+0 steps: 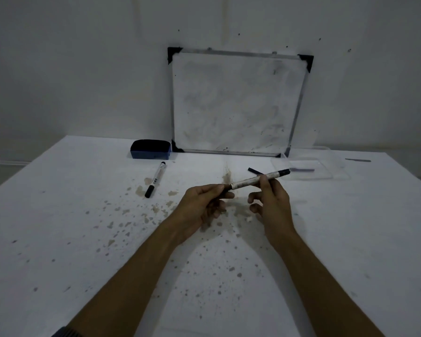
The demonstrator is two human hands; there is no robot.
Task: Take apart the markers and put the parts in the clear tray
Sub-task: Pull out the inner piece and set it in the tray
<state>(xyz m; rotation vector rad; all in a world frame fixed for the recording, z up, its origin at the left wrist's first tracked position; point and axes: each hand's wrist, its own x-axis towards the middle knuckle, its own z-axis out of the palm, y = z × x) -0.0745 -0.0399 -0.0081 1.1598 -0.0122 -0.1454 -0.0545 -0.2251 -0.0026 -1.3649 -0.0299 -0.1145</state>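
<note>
Both hands hold one white marker (249, 181) with black ends above the middle of the table. My left hand (206, 203) pinches its near black end. My right hand (271, 195) grips the barrel between thumb and forefinger, the other fingers spread. The marker's far black tip points toward the clear tray (326, 166) at the back right. A second, whole marker (155, 179) lies on the table to the left. A small black part (255, 171) lies on the table just behind the held marker, left of the tray.
A small whiteboard (236, 103) leans against the wall at the back. A blue eraser (150, 149) sits to its left. The white table (58, 215) is spotted with brown stains. A thin dark strip (357, 160) lies beyond the tray at far right.
</note>
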